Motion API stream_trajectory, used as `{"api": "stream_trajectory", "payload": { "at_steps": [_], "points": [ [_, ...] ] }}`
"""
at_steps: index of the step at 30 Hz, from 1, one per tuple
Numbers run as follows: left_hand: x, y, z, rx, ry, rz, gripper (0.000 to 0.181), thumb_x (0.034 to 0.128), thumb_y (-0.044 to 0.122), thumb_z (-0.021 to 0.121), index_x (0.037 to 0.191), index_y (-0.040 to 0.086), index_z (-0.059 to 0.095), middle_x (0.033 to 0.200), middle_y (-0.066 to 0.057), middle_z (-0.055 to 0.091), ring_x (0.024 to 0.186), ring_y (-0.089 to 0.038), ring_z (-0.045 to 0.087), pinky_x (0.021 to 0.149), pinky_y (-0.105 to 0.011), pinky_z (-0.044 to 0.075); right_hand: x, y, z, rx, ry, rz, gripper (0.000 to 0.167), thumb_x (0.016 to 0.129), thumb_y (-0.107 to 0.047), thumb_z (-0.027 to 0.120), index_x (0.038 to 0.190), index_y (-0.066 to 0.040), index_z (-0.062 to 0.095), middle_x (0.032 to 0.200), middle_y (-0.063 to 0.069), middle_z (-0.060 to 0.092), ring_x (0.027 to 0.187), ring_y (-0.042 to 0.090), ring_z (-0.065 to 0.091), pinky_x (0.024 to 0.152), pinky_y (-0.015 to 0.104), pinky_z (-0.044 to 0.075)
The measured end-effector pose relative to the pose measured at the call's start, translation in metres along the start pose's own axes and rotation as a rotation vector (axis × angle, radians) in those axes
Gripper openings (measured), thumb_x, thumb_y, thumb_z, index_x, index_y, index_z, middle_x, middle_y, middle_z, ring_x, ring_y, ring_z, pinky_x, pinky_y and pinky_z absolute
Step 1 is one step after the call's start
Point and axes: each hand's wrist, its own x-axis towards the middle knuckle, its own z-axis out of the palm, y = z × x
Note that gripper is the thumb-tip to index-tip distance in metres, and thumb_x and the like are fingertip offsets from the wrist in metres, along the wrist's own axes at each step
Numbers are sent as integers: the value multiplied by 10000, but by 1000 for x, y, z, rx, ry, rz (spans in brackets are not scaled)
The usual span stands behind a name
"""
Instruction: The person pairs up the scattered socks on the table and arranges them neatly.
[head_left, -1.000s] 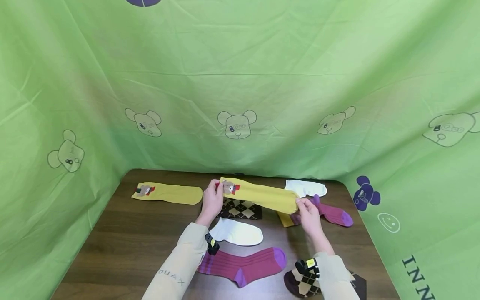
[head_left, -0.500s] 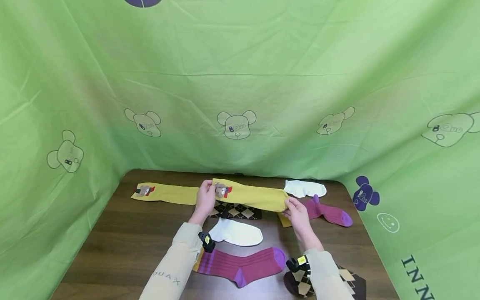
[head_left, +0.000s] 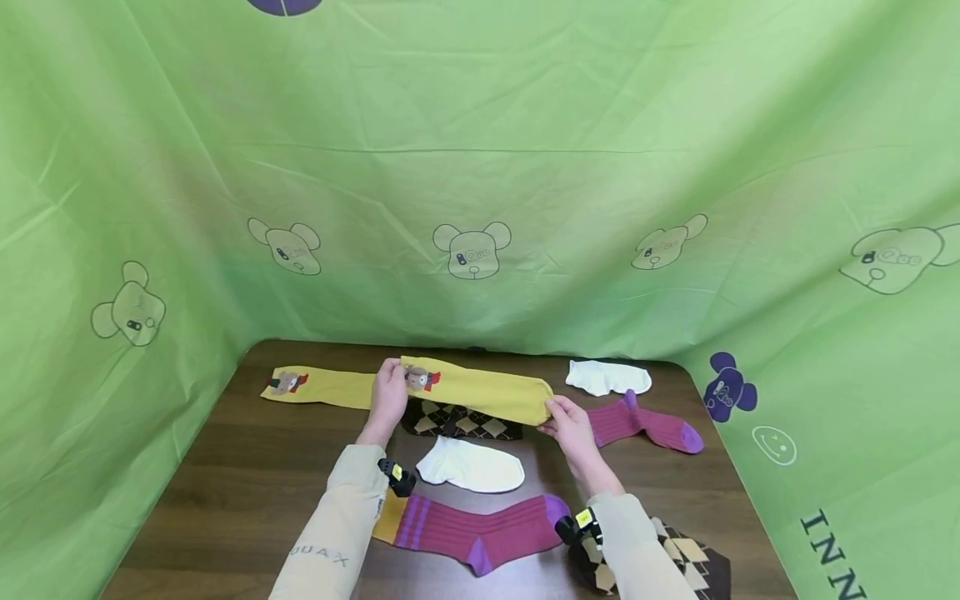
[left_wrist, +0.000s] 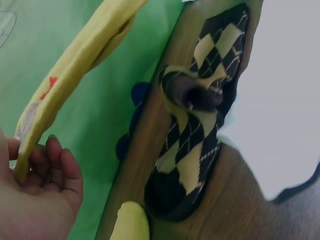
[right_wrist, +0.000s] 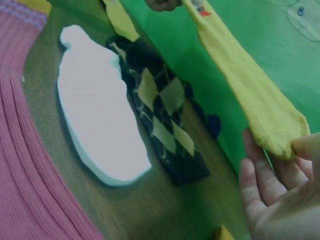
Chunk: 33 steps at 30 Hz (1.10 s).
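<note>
A yellow sock (head_left: 480, 392) with a bear picture is stretched lengthwise between both hands, raised above the table. My left hand (head_left: 389, 396) pinches its cuff end beside the bear; in the left wrist view the thumb and fingers (left_wrist: 55, 160) close on that edge. The toe end is pinched by my right hand (head_left: 572, 429), as the right wrist view shows on the sock's tip (right_wrist: 280, 135). A matching yellow sock (head_left: 322, 387) lies flat at the back left, its right end behind my left hand. Below the held sock lies a dark argyle sock (head_left: 457, 423), partly covered from above.
A white sock (head_left: 472, 465) and a magenta sock (head_left: 480, 529) with purple toe lie nearer the front. At the right are another white sock (head_left: 609, 377), a magenta sock (head_left: 652, 423) and an argyle sock (head_left: 693, 558) partly under my right sleeve. Green cloth (head_left: 472, 317) borders the table.
Both hands have moved left together, carrying the stretched yellow sock toward the one lying flat. It now overlaps that sock's right end in the head view. The socks on the table stay put.
</note>
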Motion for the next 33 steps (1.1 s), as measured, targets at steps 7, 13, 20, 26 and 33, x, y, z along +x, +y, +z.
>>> {"api": "stream_trajectory", "payload": {
  "at_steps": [7, 13, 20, 26, 33],
  "points": [
    [4, -3, -17, 62, -62, 19, 287, 1076, 87, 414, 1281, -82, 521, 1240, -271, 589, 1063, -362, 556, 845, -426, 453, 2, 6, 12, -35, 7, 10, 231, 1067, -61, 497, 1154, 143, 561, 836, 72, 652, 675, 121, 649, 697, 270, 575],
    [9, -2, -29, 147, -93, 57, 274, 1072, 84, 477, 1285, -79, 532, 1157, -255, 592, 995, -342, 571, 811, -410, 477, 2, 4, 19, -76, 7, 11, 259, 1064, -63, 502, 1194, 155, 559, 874, 97, 655, 687, 129, 638, 711, 284, 578],
    [10, 9, -38, 143, -94, 70, 323, 1066, 103, 510, 1331, -79, 544, 1154, -249, 615, 1009, -336, 601, 797, -367, 503, 6, -2, 27, -89, -2, 11, 253, 1064, -46, 490, 1220, 143, 554, 908, 104, 655, 711, 131, 633, 720, 277, 568],
    [12, 20, -44, 104, -107, 87, 364, 1064, 93, 517, 1389, -69, 538, 1183, -252, 621, 1017, -329, 621, 818, -402, 550, 13, -7, 32, -85, -9, -2, 262, 1055, -12, 471, 1254, 136, 559, 928, 123, 659, 732, 148, 632, 779, 346, 575],
    [14, 27, -55, 97, -157, 64, 417, 1071, 52, 462, 1473, -58, 458, 1280, -288, 569, 1103, -370, 605, 937, -501, 520, 19, -14, 40, -93, -31, 1, 296, 1036, 6, 476, 1296, 124, 554, 965, 152, 661, 757, 156, 643, 796, 345, 576]
  ]
}}
